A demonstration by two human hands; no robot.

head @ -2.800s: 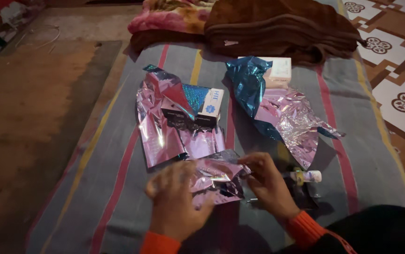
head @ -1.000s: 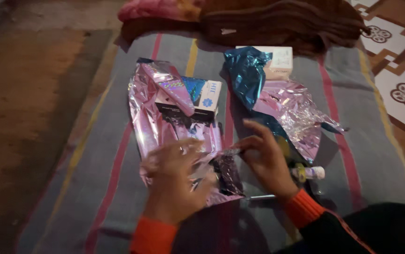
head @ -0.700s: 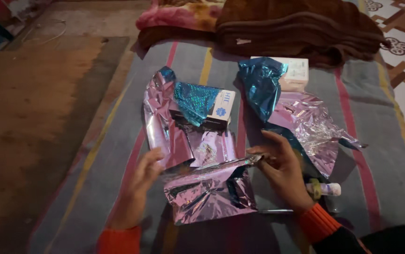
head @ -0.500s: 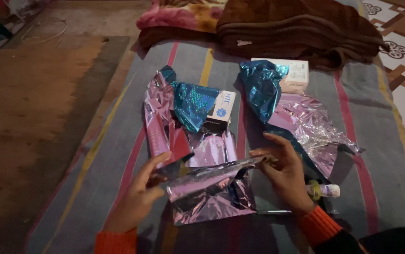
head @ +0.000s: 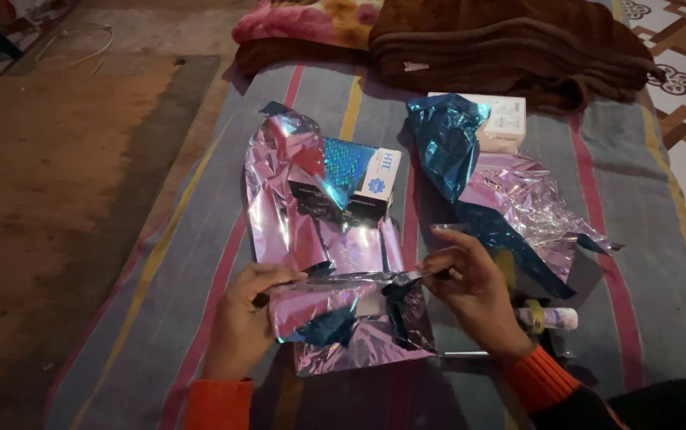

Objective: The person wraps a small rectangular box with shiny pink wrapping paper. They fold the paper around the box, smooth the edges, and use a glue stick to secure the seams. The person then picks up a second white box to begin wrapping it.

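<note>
2 hands are seen nearest the camera, each in an orange cuff. A folded piece of pink foil wrap (head: 355, 318) is held between them over the striped mat (head: 637, 318): the left hand (head: 243, 318) has its grip pinched shut on the wrap's left top edge, and the right hand (head: 474, 291) has its grip pinched on the right top edge. 1 small white tube (head: 550, 318) lies just beside the right wrist. Farther on, 2 more foil sheets are spread on the mat, 1 pink sheet (head: 279, 215) at the left and 1 pink-and-blue sheet (head: 510, 207) at the right. 2 boxes are counted: 1 dark-and-white box (head: 359, 187) rests on the left sheet, 1 white box (head: 502, 119) at the right sheet's far end. 1 brown blanket (head: 510, 44) lies farthest.
</note>
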